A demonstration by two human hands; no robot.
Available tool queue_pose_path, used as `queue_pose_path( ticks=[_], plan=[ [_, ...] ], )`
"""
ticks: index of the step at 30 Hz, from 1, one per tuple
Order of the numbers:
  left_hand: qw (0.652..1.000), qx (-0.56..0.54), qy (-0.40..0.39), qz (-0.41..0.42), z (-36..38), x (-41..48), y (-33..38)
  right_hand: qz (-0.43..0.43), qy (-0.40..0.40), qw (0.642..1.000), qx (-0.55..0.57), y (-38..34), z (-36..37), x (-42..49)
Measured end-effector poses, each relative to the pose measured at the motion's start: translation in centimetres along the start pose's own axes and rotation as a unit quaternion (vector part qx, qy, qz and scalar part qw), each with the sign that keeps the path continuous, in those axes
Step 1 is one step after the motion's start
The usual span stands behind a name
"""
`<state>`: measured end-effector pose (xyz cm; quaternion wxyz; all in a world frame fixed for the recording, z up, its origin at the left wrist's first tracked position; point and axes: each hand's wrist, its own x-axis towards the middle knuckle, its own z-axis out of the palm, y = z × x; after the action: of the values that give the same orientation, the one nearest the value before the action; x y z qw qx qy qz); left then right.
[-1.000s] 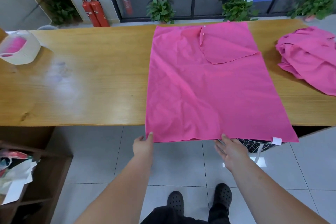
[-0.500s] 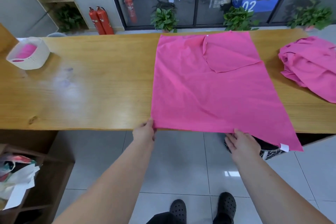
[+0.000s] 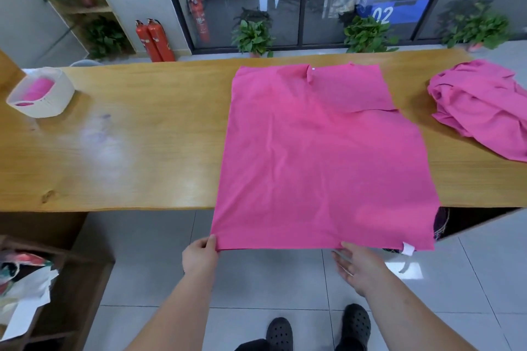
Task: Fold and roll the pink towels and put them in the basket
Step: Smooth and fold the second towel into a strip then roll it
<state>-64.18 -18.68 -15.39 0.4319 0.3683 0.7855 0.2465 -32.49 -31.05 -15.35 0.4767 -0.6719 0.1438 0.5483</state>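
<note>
A large pink towel [image 3: 319,157] lies spread on the wooden table [image 3: 128,151], its near edge hanging past the table's front. One far corner is folded over. My left hand [image 3: 199,255] pinches the towel's near left corner. My right hand [image 3: 356,268] is under the near edge toward the right, fingers extended and touching the hem; whether it grips is unclear. A white tag [image 3: 408,249] hangs at the near right corner. A white basket [image 3: 42,94] at the table's far left holds a rolled pink towel [image 3: 38,88].
A heap of crumpled pink towels [image 3: 484,105] lies at the table's right end. A dark mesh bin [image 3: 440,222] stands under the table on the right. A low wooden shelf [image 3: 57,279] with paper clutter is at the lower left. Potted plants and fire extinguishers line the far wall.
The towel's near edge has been pulled toward me and now hangs further off the table. Both hands moved back and down with it, and the folded far corner has flattened somewhat.
</note>
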Motion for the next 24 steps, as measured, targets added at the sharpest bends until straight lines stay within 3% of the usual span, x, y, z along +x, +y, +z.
queue_pose_path(
  ticks=[3, 7, 10, 13, 15, 16, 18, 20, 24],
  plan=[
    [1.0, 0.027, 0.01, -0.001, -0.2, 0.1, -1.0, 0.014, 0.013, 0.999, -0.028, 1.4, -0.3, 0.1],
    [0.986, 0.165, 0.007, -0.022, 0.0, 0.8, -0.6, -0.008, 0.102, 0.985, -0.138, 1.6, -0.2, 1.1],
    [0.953, 0.283, 0.025, 0.109, 1.4, 1.1, 1.8, -0.142, 0.193, 0.9, -0.363, 0.0, 0.2, 1.5],
    [0.89, 0.329, -0.024, 0.314, 3.7, 1.0, 5.4, -0.334, 0.169, 0.756, -0.537, -2.7, 1.1, 1.2],
    [0.835, 0.392, -0.086, 0.376, 5.2, 1.2, 7.6, -0.39, 0.131, 0.658, -0.631, -5.0, 1.4, 1.7],
    [0.808, 0.427, -0.115, 0.389, 5.9, 1.4, 8.5, -0.393, 0.106, 0.63, -0.662, -6.1, 1.7, 2.0],
    [0.764, 0.485, -0.156, 0.396, 6.9, 2.0, 9.6, -0.374, 0.063, 0.602, -0.703, -7.8, 2.1, 2.8],
    [0.74, 0.522, -0.171, 0.388, 7.4, 3.0, 9.8, -0.344, 0.045, 0.597, -0.724, -8.5, 2.1, 3.8],
    [0.706, 0.569, -0.127, 0.402, 7.0, 4.2, 8.9, -0.332, 0.077, 0.562, -0.753, -8.0, 1.5, 4.5]
  ],
)
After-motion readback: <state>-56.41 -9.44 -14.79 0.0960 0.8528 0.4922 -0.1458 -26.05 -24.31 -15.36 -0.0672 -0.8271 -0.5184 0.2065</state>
